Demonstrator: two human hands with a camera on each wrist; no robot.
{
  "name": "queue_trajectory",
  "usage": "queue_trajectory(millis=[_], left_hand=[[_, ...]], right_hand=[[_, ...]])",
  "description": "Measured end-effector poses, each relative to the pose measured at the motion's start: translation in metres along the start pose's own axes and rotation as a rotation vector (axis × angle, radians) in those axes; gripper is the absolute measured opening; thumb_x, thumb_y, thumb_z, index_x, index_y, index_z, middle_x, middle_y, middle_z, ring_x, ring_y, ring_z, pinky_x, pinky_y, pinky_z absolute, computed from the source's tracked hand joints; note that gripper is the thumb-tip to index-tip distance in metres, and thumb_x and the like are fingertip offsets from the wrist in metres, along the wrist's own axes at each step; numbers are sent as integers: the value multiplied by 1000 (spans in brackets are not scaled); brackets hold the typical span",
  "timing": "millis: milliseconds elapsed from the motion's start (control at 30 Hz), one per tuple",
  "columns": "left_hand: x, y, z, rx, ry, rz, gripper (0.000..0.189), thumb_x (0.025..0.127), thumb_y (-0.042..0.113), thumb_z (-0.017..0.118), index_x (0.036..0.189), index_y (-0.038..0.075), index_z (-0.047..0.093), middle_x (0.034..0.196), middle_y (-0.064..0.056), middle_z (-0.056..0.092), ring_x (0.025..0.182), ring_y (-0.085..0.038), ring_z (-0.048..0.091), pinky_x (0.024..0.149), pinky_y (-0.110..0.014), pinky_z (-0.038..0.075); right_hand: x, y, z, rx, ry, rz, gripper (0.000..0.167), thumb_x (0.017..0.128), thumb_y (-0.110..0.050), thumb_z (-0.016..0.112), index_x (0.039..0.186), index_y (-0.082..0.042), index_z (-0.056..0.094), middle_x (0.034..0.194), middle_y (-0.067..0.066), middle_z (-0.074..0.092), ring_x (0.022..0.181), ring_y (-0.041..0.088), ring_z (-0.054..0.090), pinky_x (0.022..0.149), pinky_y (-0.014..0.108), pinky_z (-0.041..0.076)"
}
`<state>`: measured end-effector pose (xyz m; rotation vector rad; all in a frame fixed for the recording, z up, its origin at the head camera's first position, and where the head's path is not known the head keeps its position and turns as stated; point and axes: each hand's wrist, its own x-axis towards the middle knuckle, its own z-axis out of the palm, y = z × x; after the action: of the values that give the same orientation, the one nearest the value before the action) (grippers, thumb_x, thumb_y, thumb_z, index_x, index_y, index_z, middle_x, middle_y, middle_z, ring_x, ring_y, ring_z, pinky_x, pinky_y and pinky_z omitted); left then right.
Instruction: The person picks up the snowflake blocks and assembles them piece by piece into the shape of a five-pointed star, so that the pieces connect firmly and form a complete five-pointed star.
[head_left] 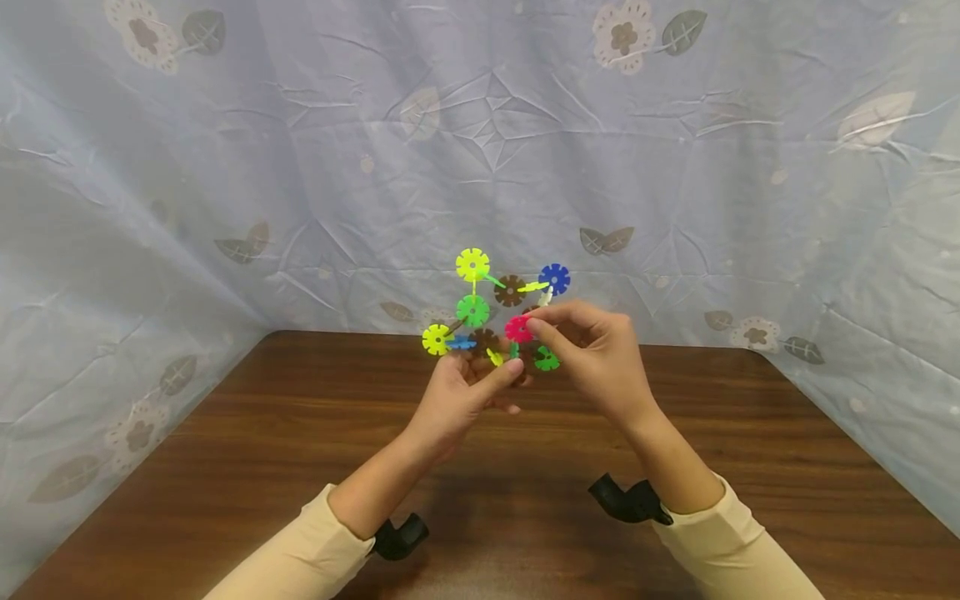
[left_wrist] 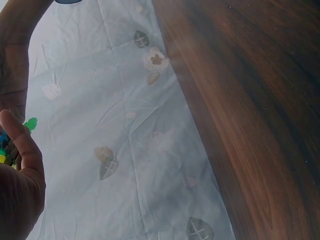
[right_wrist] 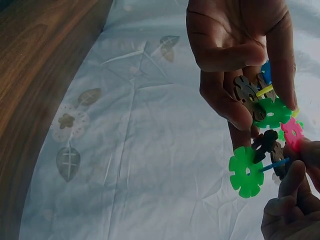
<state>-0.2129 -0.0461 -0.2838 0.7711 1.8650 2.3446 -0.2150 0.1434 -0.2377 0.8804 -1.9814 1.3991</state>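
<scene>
Notched plastic discs, slotted edge to edge in several colours, form a branching frame held up above the table. My left hand point(head_left: 450, 404) grips this frame from below, thumb near a brown disc, fingers partly hidden behind. With thumb and forefinger, my right hand point(head_left: 611, 358) pinches a pink disc point(head_left: 517, 328) at the frame's near side; whether it is slotted in, I cannot tell. A yellow disc point(head_left: 472, 264) tops the left branch above a green disc point(head_left: 472, 311). At the upper right sits a blue disc point(head_left: 555, 278). Another green disc point(right_wrist: 246, 172) hangs low in the right wrist view.
Beneath the hands lies a dark wooden table point(head_left: 495, 500). A pale curtain point(head_left: 375, 167) with a flower and leaf print stands behind it and along both sides. Black wrist mounts point(head_left: 630, 500) stick out by the sleeves.
</scene>
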Motion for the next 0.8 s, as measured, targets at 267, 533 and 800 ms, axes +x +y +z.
queue_trajectory(millis=[267,533,800], left_hand=[[0,1,0,6,-9,13,19,104,10,63,121,1,58,91,8,78,93,-9,75,73,-37,66],[0,1,0,5,-34,31,26,105,11,63,125,-4,60,91,11,77,94,-9,74,71,-33,65],[0,1,0,-27,-16,17,18,105,13,62,120,2,60,91,8,79,92,-10,75,69,-31,64]], right_hand=[[-1,1,5,4,32,-34,10,94,2,74,101,-2,80,89,15,79,63,10,61,56,20,45],[-4,1,8,-19,44,-60,10,94,2,74,101,-3,80,87,12,78,57,10,54,53,20,42],[-4,2,9,-25,30,-100,12,94,4,73,103,-2,79,87,12,78,62,7,58,55,19,46]])
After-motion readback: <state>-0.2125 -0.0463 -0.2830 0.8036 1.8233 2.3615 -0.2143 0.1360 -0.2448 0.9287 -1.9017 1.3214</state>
